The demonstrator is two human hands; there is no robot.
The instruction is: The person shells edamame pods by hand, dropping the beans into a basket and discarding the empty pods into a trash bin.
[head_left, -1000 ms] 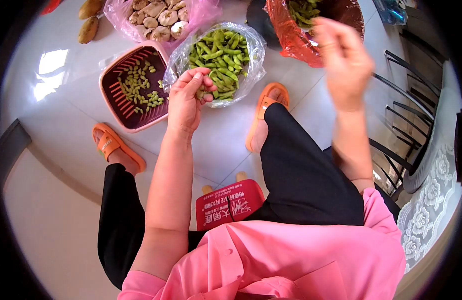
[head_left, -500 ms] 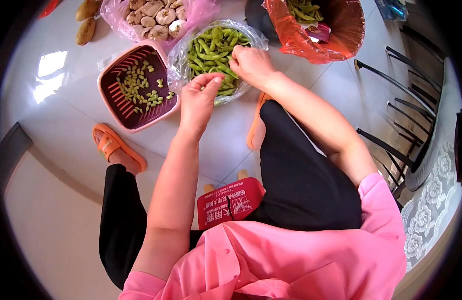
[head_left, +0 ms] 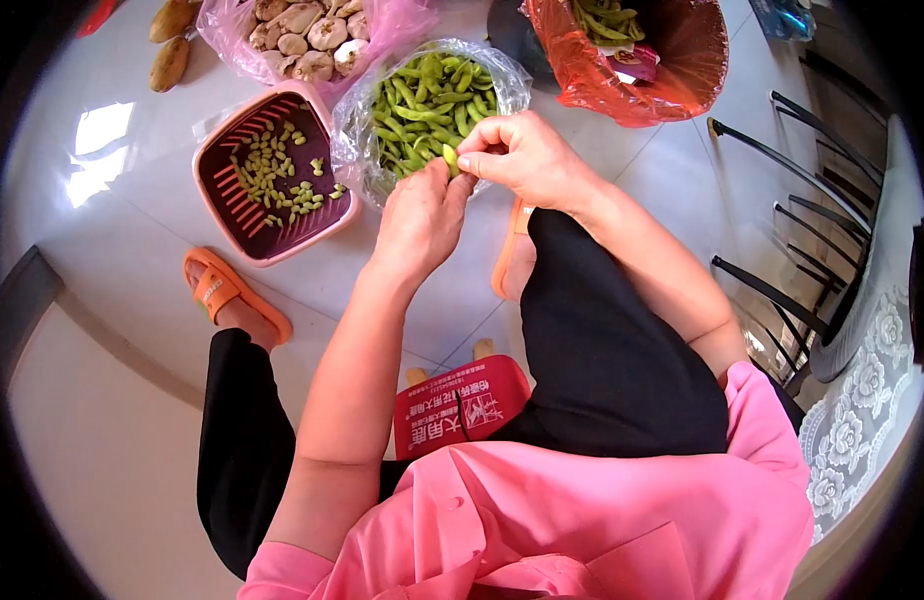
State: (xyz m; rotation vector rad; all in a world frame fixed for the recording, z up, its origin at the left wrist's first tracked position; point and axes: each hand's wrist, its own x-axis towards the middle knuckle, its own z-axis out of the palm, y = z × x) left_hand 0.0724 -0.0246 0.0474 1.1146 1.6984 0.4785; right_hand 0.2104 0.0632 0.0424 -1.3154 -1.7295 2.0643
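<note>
Seen from above, a seated person in a pink shirt holds both hands together over a clear bag of green pods [head_left: 432, 100] on the floor. The right hand [head_left: 527, 160] and left hand [head_left: 422, 215] pinch one pod [head_left: 450, 157] between closed fingertips, just above the bag's near edge. Left of the bag, a pink basket [head_left: 217, 135] holds shelled beans [head_left: 277, 175]. Behind, a red bag [head_left: 682, 70] holds empty pods.

— Where does the one view sit?
— On the person's head, facing steeply down past the chest and knees to the floor [head_left: 112, 250], near enough that lap and forearms fill it.
</note>
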